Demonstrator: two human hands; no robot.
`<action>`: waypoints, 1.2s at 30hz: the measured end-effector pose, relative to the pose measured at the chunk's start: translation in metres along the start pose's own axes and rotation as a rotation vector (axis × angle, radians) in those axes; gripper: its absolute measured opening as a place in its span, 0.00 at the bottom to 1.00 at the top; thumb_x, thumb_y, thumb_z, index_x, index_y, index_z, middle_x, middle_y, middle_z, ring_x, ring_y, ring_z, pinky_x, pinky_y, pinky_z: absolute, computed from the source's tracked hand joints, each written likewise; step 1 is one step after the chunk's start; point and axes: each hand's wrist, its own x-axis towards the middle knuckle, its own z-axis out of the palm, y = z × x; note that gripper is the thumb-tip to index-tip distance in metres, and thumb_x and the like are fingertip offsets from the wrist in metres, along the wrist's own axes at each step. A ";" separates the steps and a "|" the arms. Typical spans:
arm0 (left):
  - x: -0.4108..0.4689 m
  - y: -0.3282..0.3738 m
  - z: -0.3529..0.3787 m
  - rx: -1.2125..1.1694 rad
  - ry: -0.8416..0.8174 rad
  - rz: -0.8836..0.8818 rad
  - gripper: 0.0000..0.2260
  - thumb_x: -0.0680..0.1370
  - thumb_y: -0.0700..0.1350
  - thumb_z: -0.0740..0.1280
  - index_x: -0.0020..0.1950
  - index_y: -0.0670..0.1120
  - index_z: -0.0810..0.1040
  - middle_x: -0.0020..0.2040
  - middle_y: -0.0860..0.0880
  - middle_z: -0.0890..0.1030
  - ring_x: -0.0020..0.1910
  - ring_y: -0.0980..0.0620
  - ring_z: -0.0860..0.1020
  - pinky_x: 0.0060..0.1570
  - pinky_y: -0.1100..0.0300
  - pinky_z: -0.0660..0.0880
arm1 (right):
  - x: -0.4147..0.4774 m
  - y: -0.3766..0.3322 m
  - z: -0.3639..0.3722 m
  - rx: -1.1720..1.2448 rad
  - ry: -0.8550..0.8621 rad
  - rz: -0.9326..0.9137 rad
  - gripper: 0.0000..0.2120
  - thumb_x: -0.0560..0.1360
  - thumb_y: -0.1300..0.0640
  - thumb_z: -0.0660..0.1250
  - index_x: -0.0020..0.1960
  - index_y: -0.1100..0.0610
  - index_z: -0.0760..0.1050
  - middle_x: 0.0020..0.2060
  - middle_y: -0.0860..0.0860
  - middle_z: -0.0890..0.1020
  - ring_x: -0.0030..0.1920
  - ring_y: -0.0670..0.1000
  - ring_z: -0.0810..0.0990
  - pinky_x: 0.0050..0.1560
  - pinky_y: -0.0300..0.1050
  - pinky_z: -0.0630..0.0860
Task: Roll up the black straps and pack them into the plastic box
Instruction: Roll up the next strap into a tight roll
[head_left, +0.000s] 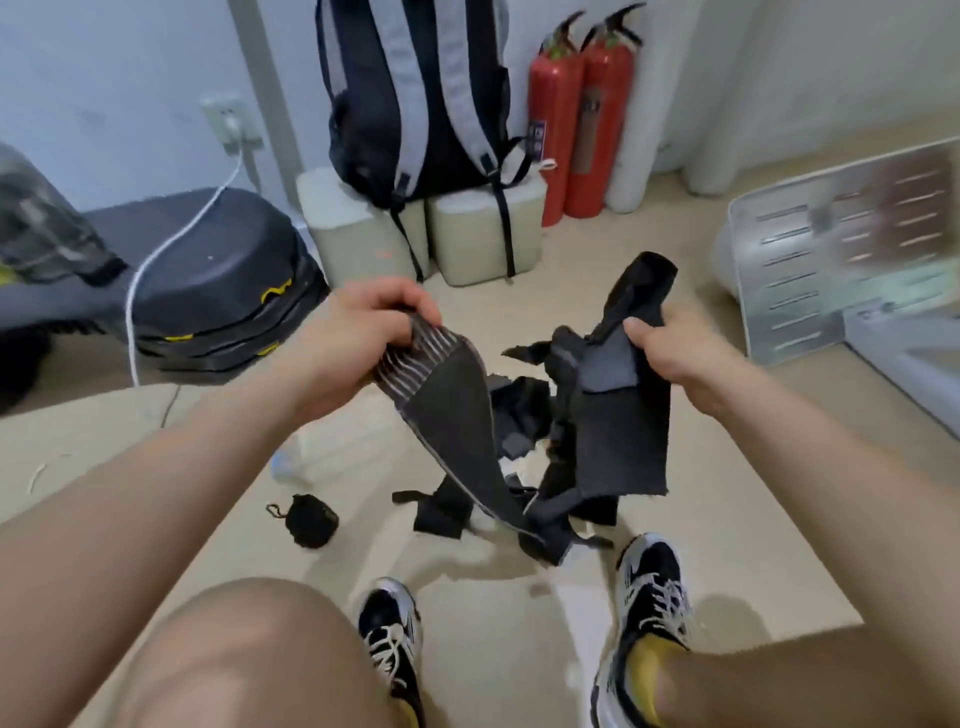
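Here, a person sits low with bare knees up and both hands held out over the floor (498, 654). The left hand (358, 332) has its fingers curled tight round the top of a striped strap (447, 405). That strap is stripy at the top and plain black lower down, and it hangs down to the floor. The right hand (670, 353) pinches a wide black strap (623, 436) with the thumb on top. One end of it sticks up above the hand and the rest hangs down. The two straps meet low down near the floor, and I cannot tell if they are joined.

Between the hands, a pile of straps (519, 410) lies in a messy heap on the floor. A rolled strap (310, 520) sits alone on the floor, to the left of the pile. The plastic box (779, 249) is on the right, well apart from the straps. It looks blurry.

Two black and white shoes (392, 639) are at the bottom. A backpack (410, 104) stands by the wall, just beside two red fire extinguishers (576, 130).
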 end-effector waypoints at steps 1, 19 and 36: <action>-0.009 0.020 0.003 -0.035 0.019 0.045 0.19 0.73 0.25 0.54 0.40 0.46 0.78 0.34 0.50 0.77 0.31 0.53 0.73 0.29 0.63 0.67 | -0.005 -0.006 -0.009 -0.108 -0.022 -0.045 0.13 0.82 0.57 0.62 0.63 0.62 0.74 0.61 0.60 0.79 0.59 0.59 0.77 0.61 0.53 0.75; -0.001 0.092 0.029 -0.728 0.429 0.234 0.17 0.77 0.27 0.51 0.47 0.43 0.76 0.40 0.44 0.75 0.29 0.52 0.77 0.30 0.61 0.75 | -0.085 0.082 0.050 -0.103 -0.948 0.013 0.09 0.74 0.57 0.75 0.53 0.57 0.83 0.50 0.50 0.86 0.54 0.53 0.83 0.57 0.46 0.76; -0.049 -0.015 0.074 -0.062 -0.201 -0.226 0.25 0.74 0.53 0.74 0.68 0.54 0.71 0.56 0.53 0.85 0.55 0.54 0.83 0.57 0.50 0.75 | -0.060 -0.023 0.020 1.182 -0.291 0.279 0.18 0.85 0.57 0.55 0.67 0.67 0.72 0.58 0.64 0.82 0.57 0.62 0.83 0.43 0.53 0.83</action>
